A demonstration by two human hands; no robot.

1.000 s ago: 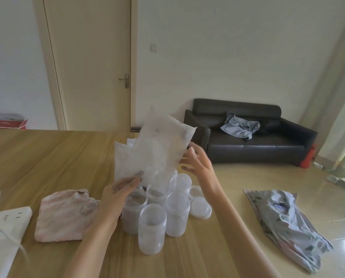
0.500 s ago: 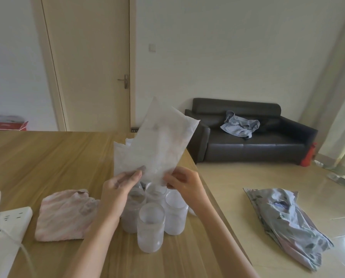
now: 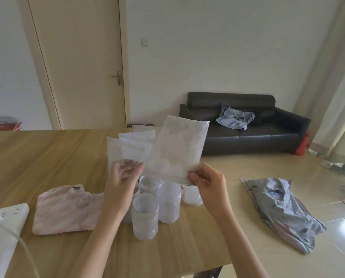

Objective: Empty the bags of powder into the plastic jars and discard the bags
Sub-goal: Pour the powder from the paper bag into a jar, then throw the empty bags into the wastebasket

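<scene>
Above the cluster of jars, the right hand's (image 3: 207, 183) fingertips pinch the lower right corner of one translucent powder bag (image 3: 177, 149), which stands tilted, its sealed strip lowermost and its top leaning toward the far right. The left hand (image 3: 121, 181) grips the bottom of the other bags (image 3: 127, 149), thumb in front and fingers curled behind the film; at least three layered edges show there, though the exact number cannot be told. Both forearms rise from the near edge, palms turned inward toward each other, with the hands level and near one another.

Below the hands stand frosted plastic jars: the nearest jar (image 3: 145, 215) is open and upright, a second jar (image 3: 169, 201) is just right of it, and two more are partly hidden behind the left wrist. One shallow lid (image 3: 191, 196) lies right of them.

On the wooden table (image 3: 47, 157), left of the jars, lie one pink cloth (image 3: 65, 210) and one white power strip (image 3: 7, 217) at the left edge. On the floor to the right lies one crumpled patterned bag (image 3: 284, 209).
</scene>
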